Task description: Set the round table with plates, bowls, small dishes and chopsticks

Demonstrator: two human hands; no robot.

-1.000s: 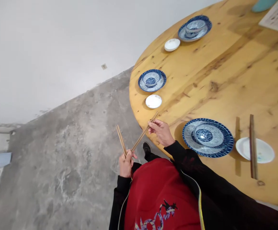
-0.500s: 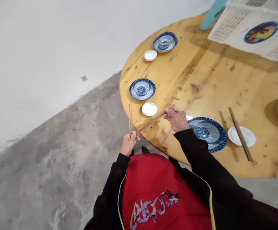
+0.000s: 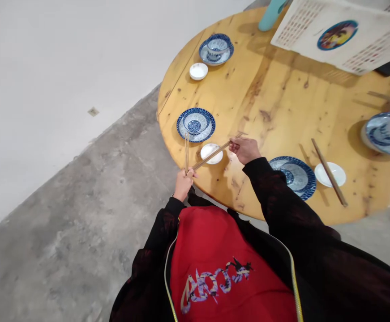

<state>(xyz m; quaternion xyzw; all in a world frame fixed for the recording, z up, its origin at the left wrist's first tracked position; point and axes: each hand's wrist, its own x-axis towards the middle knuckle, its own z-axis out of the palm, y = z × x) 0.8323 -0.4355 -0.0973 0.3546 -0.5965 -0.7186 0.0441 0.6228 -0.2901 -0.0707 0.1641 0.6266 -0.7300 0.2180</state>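
Note:
My left hand [image 3: 183, 183] is closed around a pair of wooden chopsticks [image 3: 186, 156] that points away from me. Between finger and thumb, my right hand [image 3: 245, 150] pinches the far part of a second pair of chopsticks [image 3: 219, 150]. This pair slants over a small white dish [image 3: 208, 149], and its lower end meets the fingers of my left hand. Just beyond the left-hand chopsticks lies a blue-patterned plate [image 3: 211, 130] with a bowl [image 3: 195, 121] on it. Partly behind my right sleeve is another blue-patterned plate [image 3: 307, 179] bearing a bowl [image 3: 288, 176].
On the round wooden table [image 3: 248, 107], chopsticks [image 3: 327, 169] rest across a white dish [image 3: 340, 172]. Further back stand a stacked bowl and plate [image 3: 216, 50], a white dish [image 3: 199, 71], a white basket [image 3: 302, 29] and a teal object [image 3: 270, 17]. More bowls [image 3: 386, 134] sit at right.
The view has shifted rightward, showing more of the table's right side. Both hands keep their chopsticks; the slanted pair now crosses over the small white dish instead of passing below it.

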